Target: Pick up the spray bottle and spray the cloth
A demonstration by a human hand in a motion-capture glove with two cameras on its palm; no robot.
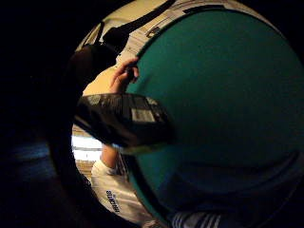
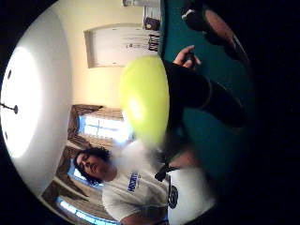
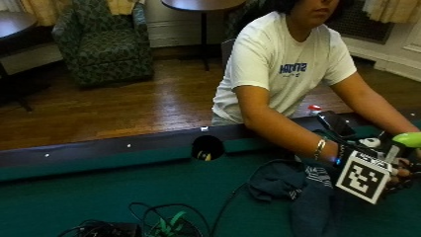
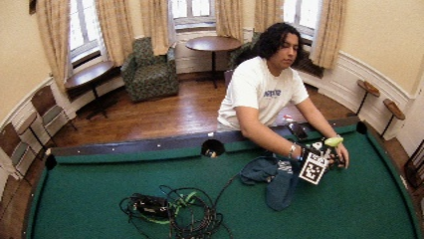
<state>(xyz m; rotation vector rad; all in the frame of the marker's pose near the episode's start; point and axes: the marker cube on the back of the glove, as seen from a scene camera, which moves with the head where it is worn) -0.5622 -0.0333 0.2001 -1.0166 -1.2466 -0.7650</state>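
In the outside view the black-gloved right hand (image 3: 388,170) holds up a spray bottle with a lime-green rounded top (image 3: 409,139) above the green felt worktop (image 3: 99,197), fingers curled around it, while the dark blue crumpled cloth (image 3: 289,185) lies on the felt just beside the wrist and nearer the person. The nozzle's direction is not clear here, so the mist could miss the cloth and wet the felt instead. The wide outside view shows a tangle of black cables (image 4: 172,211) well apart from the cloth, probably out of reach of any stray spray. In the thumb side palm view the bottle (image 2: 145,101) sits close to the palm, with the bare hand (image 2: 186,56) beyond it. In the little finger side palm view the bottle's dark body (image 1: 123,118) crosses the felt; a shifting grip could tilt it off aim.
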